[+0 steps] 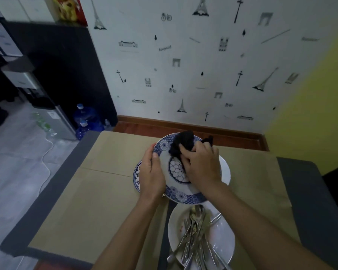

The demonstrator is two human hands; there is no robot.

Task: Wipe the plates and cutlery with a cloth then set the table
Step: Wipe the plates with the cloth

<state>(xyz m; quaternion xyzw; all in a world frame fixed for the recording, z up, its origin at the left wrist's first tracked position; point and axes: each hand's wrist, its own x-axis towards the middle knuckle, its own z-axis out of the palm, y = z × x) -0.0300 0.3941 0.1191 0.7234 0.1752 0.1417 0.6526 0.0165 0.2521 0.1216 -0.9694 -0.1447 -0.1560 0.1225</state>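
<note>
Ahead of me rises a white wall (183,75) printed with small towers, bicycles and arches, and a yellow wall (316,90) meets it on the right. A wooden skirting board (183,124) runs along the floor just beyond the tabletop (105,201), which is covered in sheets of brown paper. Down to the left, two blue water bottles (85,118) stand on the floor beside a grey water dispenser (27,80), and a white cable (47,152) snakes over the pale tiles.

My own forearms cross the near half of the tabletop and hide part of what lies under them.

My left grip (151,172) closes on the left rim of a blue-patterned plate (183,195), thumb on top, holding it tilted above the stack. My right grip (201,164) is bunched around a black cloth (183,143) and presses it onto the plate's face, covering part of the flower medallion. Below it, a second blue-rimmed plate (136,177) shows at the left and a plain white plate (225,170) at the right.

Nearest to me sits another white plate (222,238), smeared, carrying a loose heap of cutlery (197,230): spoons, forks and other metal handles crossing one another.
</note>
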